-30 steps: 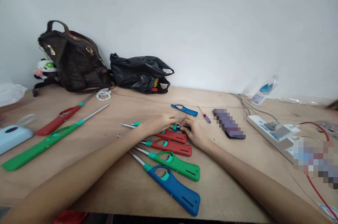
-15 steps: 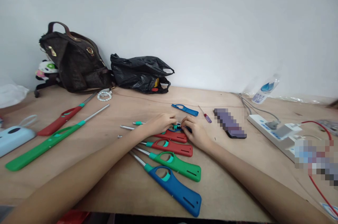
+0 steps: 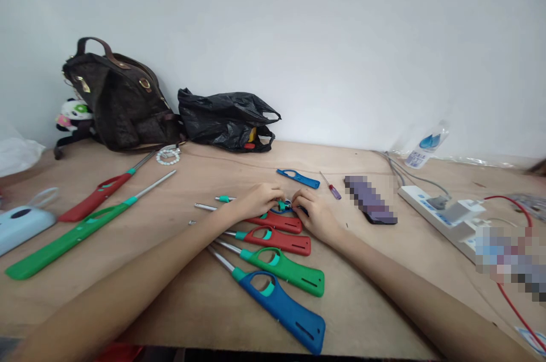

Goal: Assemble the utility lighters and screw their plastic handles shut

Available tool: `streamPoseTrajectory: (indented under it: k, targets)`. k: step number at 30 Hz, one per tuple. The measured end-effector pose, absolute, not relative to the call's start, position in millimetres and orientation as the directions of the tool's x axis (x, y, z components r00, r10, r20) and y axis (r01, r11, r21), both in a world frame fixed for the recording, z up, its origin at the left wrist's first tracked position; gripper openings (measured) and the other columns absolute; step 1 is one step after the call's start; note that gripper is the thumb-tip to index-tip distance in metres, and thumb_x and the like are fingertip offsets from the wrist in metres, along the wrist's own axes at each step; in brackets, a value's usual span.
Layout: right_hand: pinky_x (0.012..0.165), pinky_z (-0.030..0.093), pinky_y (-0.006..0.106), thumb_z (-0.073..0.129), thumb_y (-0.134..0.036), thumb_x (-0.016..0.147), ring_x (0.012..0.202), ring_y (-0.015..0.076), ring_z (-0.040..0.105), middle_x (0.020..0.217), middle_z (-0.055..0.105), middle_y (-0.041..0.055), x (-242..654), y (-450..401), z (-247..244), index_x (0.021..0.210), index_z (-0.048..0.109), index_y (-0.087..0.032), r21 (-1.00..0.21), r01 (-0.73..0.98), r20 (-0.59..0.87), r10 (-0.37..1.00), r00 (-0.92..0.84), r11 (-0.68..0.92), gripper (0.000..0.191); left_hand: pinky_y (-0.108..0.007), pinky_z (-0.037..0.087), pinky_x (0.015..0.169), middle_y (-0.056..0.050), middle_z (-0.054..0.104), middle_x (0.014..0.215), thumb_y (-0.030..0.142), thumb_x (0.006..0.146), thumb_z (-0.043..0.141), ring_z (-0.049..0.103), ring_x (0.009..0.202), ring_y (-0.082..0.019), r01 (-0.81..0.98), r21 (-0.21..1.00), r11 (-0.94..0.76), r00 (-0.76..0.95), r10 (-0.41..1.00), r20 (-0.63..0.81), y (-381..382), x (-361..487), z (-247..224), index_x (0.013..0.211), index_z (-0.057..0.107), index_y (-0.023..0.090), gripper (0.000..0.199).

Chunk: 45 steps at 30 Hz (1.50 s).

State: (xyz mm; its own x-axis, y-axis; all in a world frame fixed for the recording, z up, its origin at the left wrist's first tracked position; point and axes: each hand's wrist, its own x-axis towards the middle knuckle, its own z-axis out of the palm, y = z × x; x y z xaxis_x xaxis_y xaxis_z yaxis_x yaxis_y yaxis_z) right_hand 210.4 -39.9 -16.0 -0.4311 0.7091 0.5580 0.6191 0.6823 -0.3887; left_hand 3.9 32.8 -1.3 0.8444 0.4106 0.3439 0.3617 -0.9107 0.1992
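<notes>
Wooden table [image 3: 375,271]: both hands, left [image 3: 259,200] and right [image 3: 314,215], seemingly pinch one small blue part [image 3: 286,206].

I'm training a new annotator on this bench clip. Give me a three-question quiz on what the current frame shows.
1. True or false: both hands, the left hand and the right hand, meet over a small teal part at the far end of the lighter row.
2. Which colour is the lighter nearest the camera? A red, B blue, C green.
3. Fill in: the small screwdriver lies between the loose blue handle shell and the ____.

Key
1. True.
2. B, the blue lighter.
3. Phone, which is blurred out.
</notes>
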Motion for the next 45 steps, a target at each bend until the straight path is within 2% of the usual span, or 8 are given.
streamPoseTrajectory:
  k: [9,15,20,25,28,33,38,45]
  targets:
    - [0.078,0.05,0.039,0.042,-0.013,0.091,0.089,0.0219,0.056,0.094,0.058,0.0089,215,-45,-14,0.087,0.062,-0.021,-0.327,0.605,0.554,0.666,-0.499,0.726,0.022,-0.021,0.047,0.071,-0.003,0.074,0.086,0.0,0.081,0.05,0.066,0.075,-0.014,0.327,0.461,-0.825,0.809,0.497,0.314,30,-1,18,0.094,0.072,0.016,0.03]
    - [0.077,0.051,0.038,0.041,-0.014,0.092,0.088,0.0216,0.056,0.094,0.058,0.0089,214,-45,-14,0.087,0.062,-0.02,-0.331,0.604,0.547,0.669,-0.503,0.725,0.023,-0.02,0.046,0.069,-0.004,0.074,0.085,-0.003,0.077,0.052,0.067,0.075,-0.014,0.345,0.492,-0.8,0.795,0.527,0.3,30,0,17,0.093,0.073,0.014,0.032]
    - [0.078,0.051,0.039,0.041,-0.012,0.091,0.09,0.0223,0.056,0.096,0.058,0.0097,215,-44,-15,0.088,0.061,-0.02,-0.328,0.597,0.553,0.661,-0.508,0.732,0.021,-0.021,0.045,0.067,-0.004,0.073,0.085,0.006,0.082,0.055,0.064,0.075,-0.013,0.303,0.49,-0.817,0.801,0.497,0.333,32,-1,14,0.093,0.072,0.014,0.023]
    - [0.078,0.051,0.038,0.041,-0.012,0.092,0.089,0.0219,0.056,0.094,0.058,0.0096,214,-45,-14,0.086,0.06,-0.02,-0.315,0.605,0.553,0.66,-0.508,0.731,0.022,-0.022,0.044,0.061,-0.005,0.068,0.078,0.017,0.081,0.061,0.059,0.068,-0.014,0.363,0.617,-0.698,0.649,0.665,0.37,37,2,6,0.086,0.069,0.01,0.011]
    - [0.076,0.051,0.037,0.041,-0.012,0.091,0.087,0.0212,0.056,0.093,0.058,0.0092,215,-44,-14,0.087,0.06,-0.02,-0.311,0.608,0.55,0.66,-0.511,0.73,0.02,-0.022,0.041,0.056,-0.003,0.066,0.068,0.022,0.077,0.066,0.056,0.061,-0.013,0.401,0.717,-0.57,0.586,0.761,0.277,41,5,-1,0.079,0.069,0.009,0.013]
    - [0.077,0.05,0.037,0.041,-0.012,0.091,0.088,0.0216,0.056,0.094,0.059,0.0096,215,-43,-16,0.09,0.059,-0.019,-0.293,0.624,0.551,0.661,-0.509,0.724,0.019,-0.021,0.041,0.056,-0.004,0.067,0.065,0.028,0.071,0.071,0.057,0.06,-0.013,0.359,0.833,-0.42,0.636,0.764,0.111,46,7,-8,0.075,0.072,0.009,0.019]
    - [0.078,0.05,0.038,0.042,-0.012,0.091,0.091,0.0227,0.055,0.097,0.058,0.0101,216,-44,-18,0.105,0.059,-0.018,-0.265,0.652,0.547,0.668,-0.505,0.71,0.023,-0.023,0.043,0.058,-0.006,0.069,0.067,0.03,0.07,0.071,0.058,0.061,-0.015,0.345,0.853,-0.392,0.654,0.752,0.081,47,8,-7,0.076,0.072,0.008,0.023]
    - [0.08,0.051,0.038,0.042,-0.007,0.088,0.095,0.0222,0.055,0.102,0.057,0.0113,214,-45,-20,0.101,0.064,-0.017,-0.288,0.626,0.549,0.661,-0.512,0.724,0.028,-0.023,0.042,0.06,-0.005,0.068,0.07,0.029,0.079,0.065,0.058,0.065,-0.015,0.409,0.75,-0.52,0.671,0.729,0.139,40,6,-1,0.078,0.07,0.009,0.021]
